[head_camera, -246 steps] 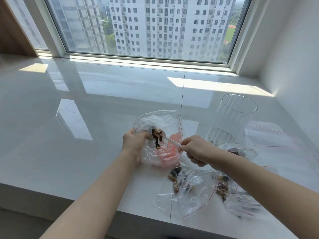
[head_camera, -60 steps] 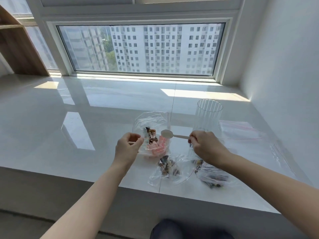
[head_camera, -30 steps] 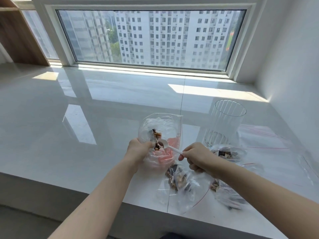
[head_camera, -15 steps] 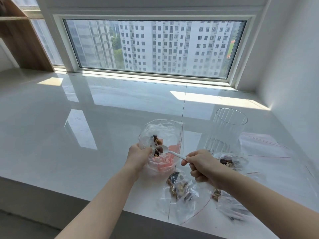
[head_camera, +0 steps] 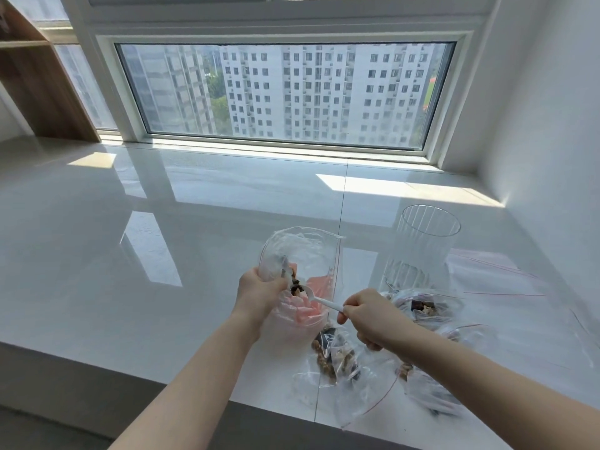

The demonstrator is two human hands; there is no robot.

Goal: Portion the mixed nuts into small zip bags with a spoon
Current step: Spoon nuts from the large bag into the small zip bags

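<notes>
At centre frame the left hand (head_camera: 259,295) pinches the rim of an open zip bag (head_camera: 305,254) held above the bench (head_camera: 130,254). The right hand (head_camera: 368,316) grips the handle of a white spoon (head_camera: 319,300), its bowl inside the bag among a few nuts (head_camera: 295,284). The film looks thin, limp and slippery; best held at the stiffer zip edge. The pink shape inside may be a label. Filled bags (head_camera: 337,358) lie lower right.

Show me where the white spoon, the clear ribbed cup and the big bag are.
white spoon (head_camera: 326,303): head view, on its handle.
clear ribbed cup (head_camera: 422,251): head view, on its side wall.
big bag (head_camera: 306,251): head view, on its clear upper part.
</notes>
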